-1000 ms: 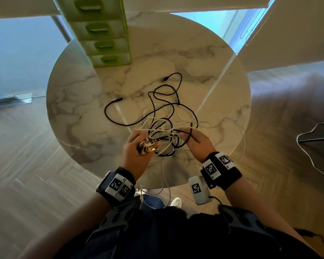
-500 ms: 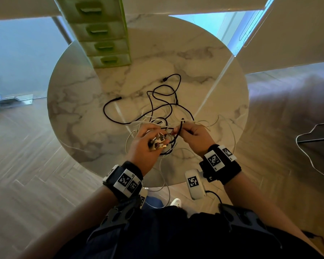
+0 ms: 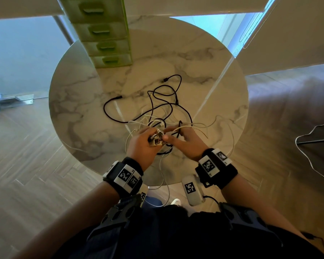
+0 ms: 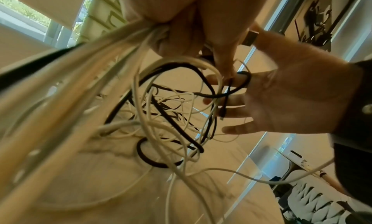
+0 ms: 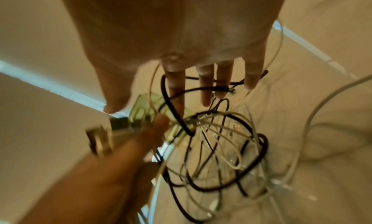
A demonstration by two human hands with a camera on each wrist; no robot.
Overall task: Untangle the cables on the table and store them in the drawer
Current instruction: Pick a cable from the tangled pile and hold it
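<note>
No legible text anywhere — the wristbands [image 3: 211, 166] carry only square black-and-white marker patterns.

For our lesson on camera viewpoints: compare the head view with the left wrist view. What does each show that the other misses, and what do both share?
Only the head view shows the whole round marble table, both wristbands, and the black cable's free plug ends. Only the left wrist view shows a black loop around the right hand's fingers, seen from the palm side. Both show the green drawer unit, the left hand gripping a bundle of connectors, and the tangled cables.
</note>
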